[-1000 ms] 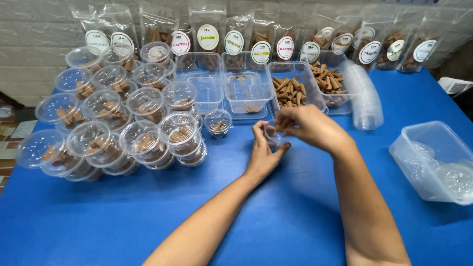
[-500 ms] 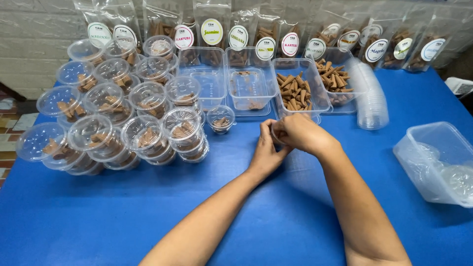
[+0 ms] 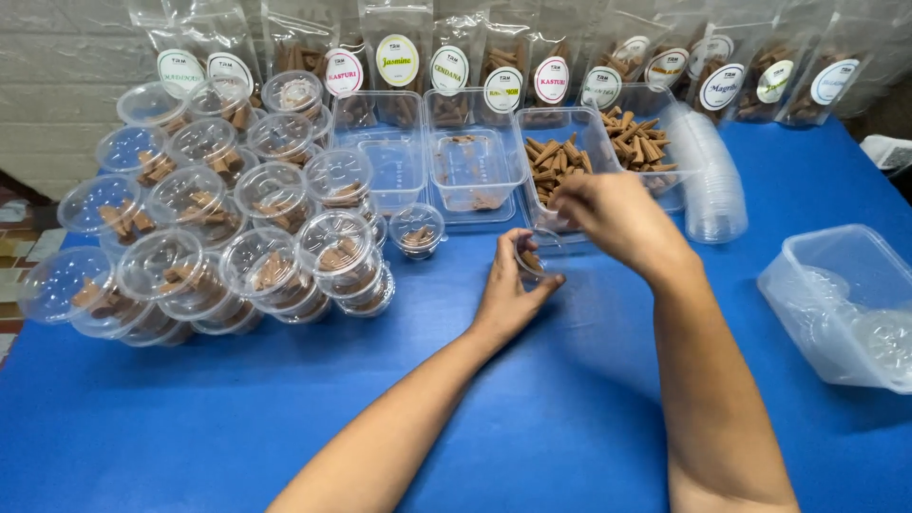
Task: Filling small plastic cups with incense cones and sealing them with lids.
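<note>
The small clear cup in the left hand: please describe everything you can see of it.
The small clear cup is a little round container of thin transparent plastic, open at the top with no lid on it. It sits low over the blue table, just in front of a tray of brown cones. The left hand grips it from the near side; the right hand hovers above its mouth. Its contents cannot be told.

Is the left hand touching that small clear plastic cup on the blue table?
Touching: the head view shows the left hand curled around the small clear plastic cup.

Blue-topped table (image 3: 171, 437) against a pale brick wall (image 3: 57, 85), patterned floor tiles (image 3: 14, 252) at far left.
</note>
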